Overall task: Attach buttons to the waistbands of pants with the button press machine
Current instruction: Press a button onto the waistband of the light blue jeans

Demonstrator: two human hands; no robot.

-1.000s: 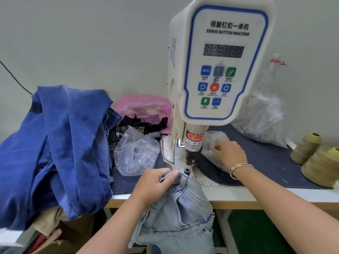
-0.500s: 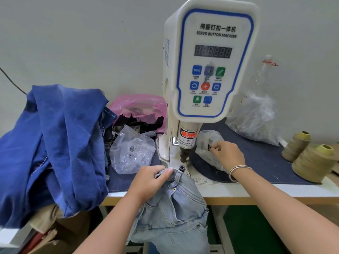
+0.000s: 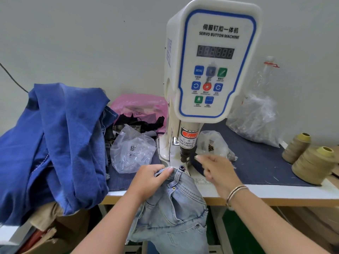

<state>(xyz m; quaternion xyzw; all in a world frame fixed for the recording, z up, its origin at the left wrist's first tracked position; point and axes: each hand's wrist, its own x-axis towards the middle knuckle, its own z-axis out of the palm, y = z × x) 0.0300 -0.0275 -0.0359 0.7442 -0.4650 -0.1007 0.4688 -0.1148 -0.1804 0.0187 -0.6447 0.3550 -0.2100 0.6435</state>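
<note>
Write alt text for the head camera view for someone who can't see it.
A person's left hand grips the waistband of light blue jeans beside the die of a white servo button machine, while the right hand hovers near a clear bag of buttons. Dark blue denim is piled to the left.

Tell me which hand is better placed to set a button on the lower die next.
Probably the right hand: free, beside the lower die and the button bag. The left hand grips the jeans waistband.

Pale jeans [image 3: 176, 213] cut off below; right hand's [image 3: 216, 171] fingertips blurred.
</note>
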